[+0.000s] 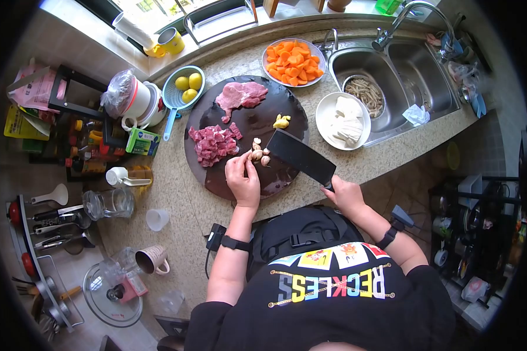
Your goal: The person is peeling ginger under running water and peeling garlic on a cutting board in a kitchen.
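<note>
Reference dial: centred on the round dark cutting board (257,126), with 12 o'clock pointing away from the person. Nearest the body, the right hand (344,196) sits just off the board edge at 4 o'clock. Its fingers are closed fully round the handle of the cleaver (301,157), and the handle itself is hidden inside the fist. The broad dark blade extends from this hand toward the board centre, over the board at 4 o'clock, and its far corner is just beside the garlic cloves (257,153). The left hand (243,175) rests on the board at 6 o'clock, palm down, with its fingers curled and their tips pressed on the nearest cloves, pinning them to the board. The remaining cloves lie loose in a small cluster at 5 o'clock, close to the centre, between the fingertips and the blade. At 9 o'clock, near the cloves, lies a heap of diced red meat (214,143). At 2 o'clock lies a small yellow piece of ginger (281,121). At 12 o'clock, by the far edge of the board, lies an uncut slab of meat (240,93). Off the board at 3 o'clock stands a white bowl (325,111) holding white pieces. At 1 o'clock stands a plate (264,58) of carrot chunks. At 10 o'clock stands a blue colander (167,93) with three lemons. Farthest out, at 2 o'clock, is the steel sink (416,64)
</note>
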